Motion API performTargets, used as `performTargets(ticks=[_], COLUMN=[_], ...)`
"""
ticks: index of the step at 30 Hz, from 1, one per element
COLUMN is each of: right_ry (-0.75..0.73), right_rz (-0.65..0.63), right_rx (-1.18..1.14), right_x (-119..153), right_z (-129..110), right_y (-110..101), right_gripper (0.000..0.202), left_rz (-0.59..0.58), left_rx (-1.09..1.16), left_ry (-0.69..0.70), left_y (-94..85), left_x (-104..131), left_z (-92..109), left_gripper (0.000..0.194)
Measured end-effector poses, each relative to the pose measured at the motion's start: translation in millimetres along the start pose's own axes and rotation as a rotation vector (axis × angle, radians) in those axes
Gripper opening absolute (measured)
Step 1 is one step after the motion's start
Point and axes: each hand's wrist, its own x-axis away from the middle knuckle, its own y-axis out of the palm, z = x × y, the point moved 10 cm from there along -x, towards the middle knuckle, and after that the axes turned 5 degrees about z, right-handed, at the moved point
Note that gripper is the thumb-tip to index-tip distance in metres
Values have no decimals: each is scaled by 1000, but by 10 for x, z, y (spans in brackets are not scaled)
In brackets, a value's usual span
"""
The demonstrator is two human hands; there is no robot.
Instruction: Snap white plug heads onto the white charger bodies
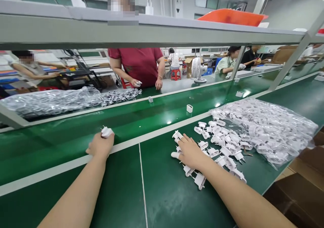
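Observation:
My left hand (100,144) is closed around a white plug housing (107,132) with metal pins, above the edge of the green belt. Its fingertips are partly hidden behind the hand. My right hand (190,152) reaches over loose white plug housings (222,138) on the green table, thumb and fingers apart. A white cover sits on its thumb tip. Its fingertips are close to one plug housing (177,134); whether they touch it I cannot tell. More housings lie under and beside this hand, several with pins showing.
A clear bag (280,126) of white housings lies at right. White pieces (189,108) rest on the green belt (162,115). Overhead runs a shelf (162,30) with an orange tray (231,17); a slanted post (291,59) stands right. Across the belt, a person in red (138,66) holds a white piece.

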Motion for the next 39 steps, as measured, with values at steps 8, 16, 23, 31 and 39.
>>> performTargets(ticks=[8, 16, 23, 31, 39], right_ry=[-109, -112, -140, -152, -225], right_rz=[129, 192, 83, 225, 321], right_rx=[-43, -94, -147, -320, -429], right_x=[203, 206, 205, 254, 321], right_z=[-250, -243, -294, -271, -306], right_y=[-164, -145, -10, -165, -230], right_gripper=[28, 49, 51, 35, 64], left_rz=[348, -317, -496, -501, -473], left_rx=[155, 132, 89, 111, 103], left_ry=[347, 658, 610, 563, 540], left_y=[-490, 253, 492, 511, 483], left_x=[431, 782, 808, 805, 844], left_z=[484, 887, 826, 806, 793], left_gripper=[73, 34, 46, 48, 49])
